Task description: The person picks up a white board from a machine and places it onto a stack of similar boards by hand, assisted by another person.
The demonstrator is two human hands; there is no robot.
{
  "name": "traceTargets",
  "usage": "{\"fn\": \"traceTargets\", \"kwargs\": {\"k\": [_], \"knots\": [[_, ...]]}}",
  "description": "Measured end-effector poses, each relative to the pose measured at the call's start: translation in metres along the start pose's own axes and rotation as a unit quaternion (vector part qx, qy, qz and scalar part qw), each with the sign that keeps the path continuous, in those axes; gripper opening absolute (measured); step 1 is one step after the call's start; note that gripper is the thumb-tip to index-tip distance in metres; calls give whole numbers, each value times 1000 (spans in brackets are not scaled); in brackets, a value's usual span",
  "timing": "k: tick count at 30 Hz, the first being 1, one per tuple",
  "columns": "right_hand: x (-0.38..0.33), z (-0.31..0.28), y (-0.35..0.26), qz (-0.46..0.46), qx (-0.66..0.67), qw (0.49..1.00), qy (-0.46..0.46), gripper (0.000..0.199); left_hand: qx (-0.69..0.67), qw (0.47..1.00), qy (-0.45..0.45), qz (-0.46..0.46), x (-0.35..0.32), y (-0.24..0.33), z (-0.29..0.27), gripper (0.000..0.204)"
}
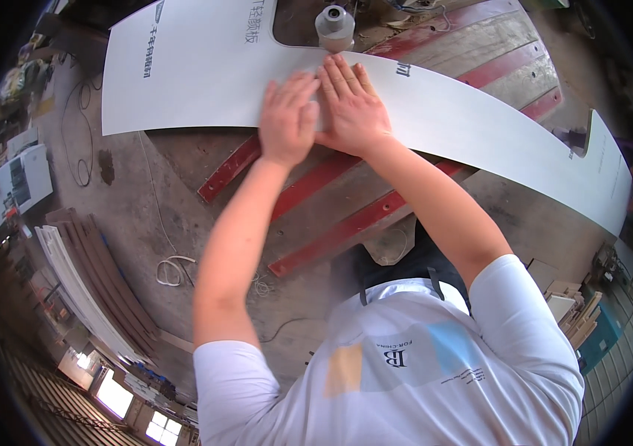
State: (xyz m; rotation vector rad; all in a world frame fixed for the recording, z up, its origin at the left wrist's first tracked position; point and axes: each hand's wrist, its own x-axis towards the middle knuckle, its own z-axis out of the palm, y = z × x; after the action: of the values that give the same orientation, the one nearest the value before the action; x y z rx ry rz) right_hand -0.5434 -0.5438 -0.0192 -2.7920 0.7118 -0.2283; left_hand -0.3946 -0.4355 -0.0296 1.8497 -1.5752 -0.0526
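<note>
White board [205,89] beneath both hands, long axis roughly 9 to 4 o'clock. Right hand [355,110] flat, fingers straight, clamping nothing; nearer the metal spindle [333,31] at 12. Left hand [285,123] blurred, palm down, fingers extended.

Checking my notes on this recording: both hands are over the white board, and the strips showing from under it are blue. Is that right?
Not quite: the strips showing from under the white board are red, not blue, as the head view shows. The left hand and right hand are indeed over it.
</note>
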Motion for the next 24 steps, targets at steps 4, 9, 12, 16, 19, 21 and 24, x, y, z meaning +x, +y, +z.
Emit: {"fn": "traceTargets", "kwargs": {"k": [4,9,12,16,19,21,24], "knots": [[0,7,9,5,-12,999,39,100,-6,995,94,-41,20,11,35,33],[-46,-30,56,-71,100,992,-27,98,122,989,70,-50,11,-4,19,31],[-125,-72,135,-17,80,995,-54,106,160,984,51,-65,12,-13,10,33],[-233,-110,238,54,-17,996,-68,123,176,982,31,-57,27,-16,16,38],[-239,-105,241,61,-42,995,-73,127,179,982,22,-51,22,-26,17,40],[-237,-100,236,59,-42,995,-67,127,178,983,24,-44,25,-35,13,41],[-234,-98,230,53,-53,995,-63,128,184,982,24,-36,24,-41,9,42]]}}
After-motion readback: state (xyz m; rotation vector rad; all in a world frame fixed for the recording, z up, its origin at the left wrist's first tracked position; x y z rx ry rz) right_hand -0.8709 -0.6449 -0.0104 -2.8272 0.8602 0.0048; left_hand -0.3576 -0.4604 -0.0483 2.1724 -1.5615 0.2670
